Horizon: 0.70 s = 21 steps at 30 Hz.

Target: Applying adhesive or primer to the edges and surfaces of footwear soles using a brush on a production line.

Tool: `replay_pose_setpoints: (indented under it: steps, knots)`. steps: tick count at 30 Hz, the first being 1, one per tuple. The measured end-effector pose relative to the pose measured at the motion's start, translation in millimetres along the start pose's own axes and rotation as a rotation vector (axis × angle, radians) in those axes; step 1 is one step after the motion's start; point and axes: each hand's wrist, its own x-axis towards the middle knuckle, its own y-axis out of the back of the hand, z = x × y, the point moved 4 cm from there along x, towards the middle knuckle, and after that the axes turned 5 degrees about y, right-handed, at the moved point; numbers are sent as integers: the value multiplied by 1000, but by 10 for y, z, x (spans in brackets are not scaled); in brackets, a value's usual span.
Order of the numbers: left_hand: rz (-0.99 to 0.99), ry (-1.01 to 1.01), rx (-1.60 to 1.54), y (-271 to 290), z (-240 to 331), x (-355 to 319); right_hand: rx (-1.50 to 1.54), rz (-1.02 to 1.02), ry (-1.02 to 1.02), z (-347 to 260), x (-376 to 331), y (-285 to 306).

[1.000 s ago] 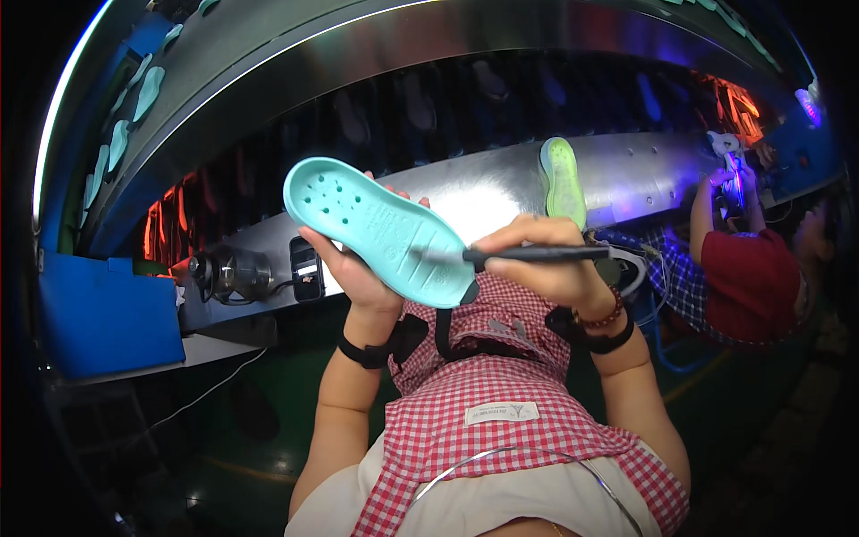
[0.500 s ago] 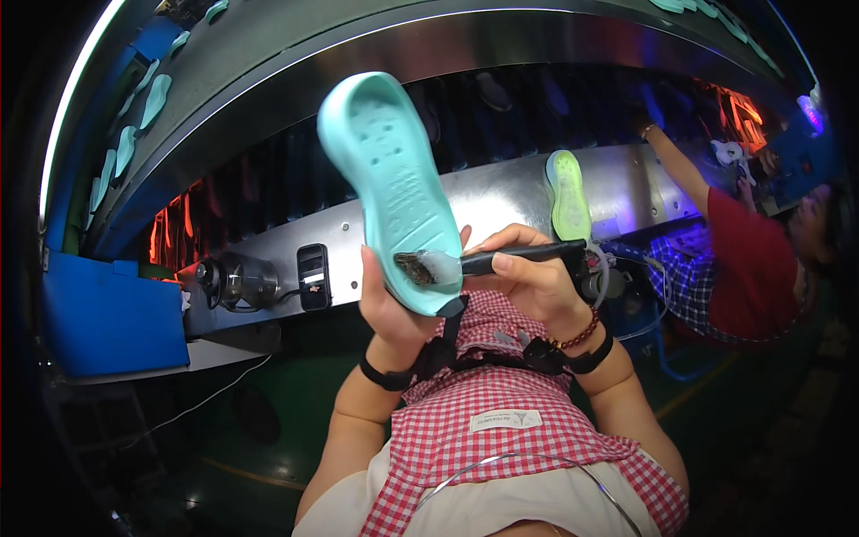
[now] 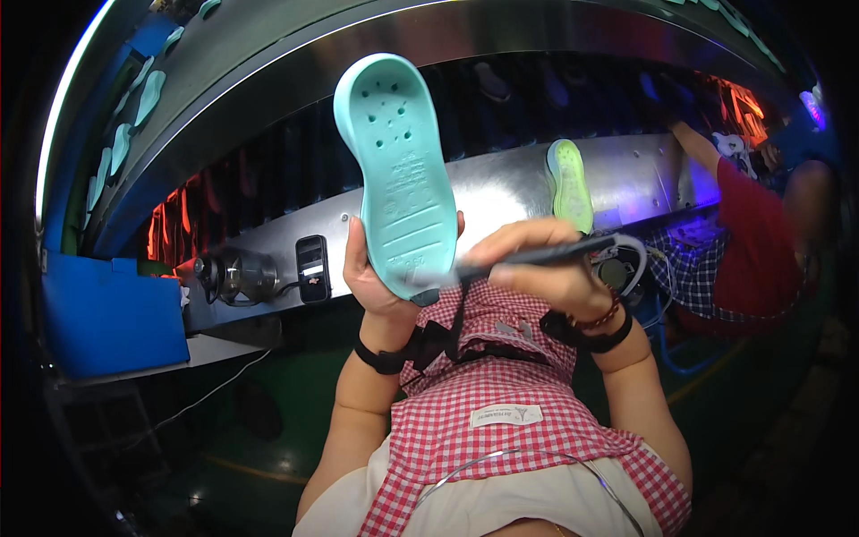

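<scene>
My left hand [image 3: 376, 277] grips the heel end of a turquoise shoe sole [image 3: 398, 170], which stands upright with its ridged, perforated underside facing me. My right hand [image 3: 541, 273] holds a dark brush-like tool [image 3: 537, 257] sideways, its blurred tip touching the lower part of the sole. Both wrists carry black bands. A red-and-white checked apron covers my lap below the hands.
A curved steel machine front [image 3: 501, 192] runs behind the sole, with a lime-green sole [image 3: 570, 183] standing on it. A blue box [image 3: 107, 313] sits at left, a small motor [image 3: 237, 273] beside it. A person in a red shirt [image 3: 761, 242] reaches up at right.
The turquoise sole has been tilted from lying sideways to standing upright and raised higher. My right hand with the tool has stayed at the sole's lower end. The person at right raised an arm.
</scene>
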Motion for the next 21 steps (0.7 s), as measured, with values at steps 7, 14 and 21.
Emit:
replay_pose_setpoints:
  steps: [7, 14, 21]
  knots:
    - [35, 46, 318, 0, 81, 48, -358, -148, 205, -44, 64, 78]
    - [158, 375, 149, 8, 85, 112, -367, -395, 314, -175, -98, -86]
    - [204, 661, 536, -2, 95, 108, -475, -560, 175, -251, 2, 108]
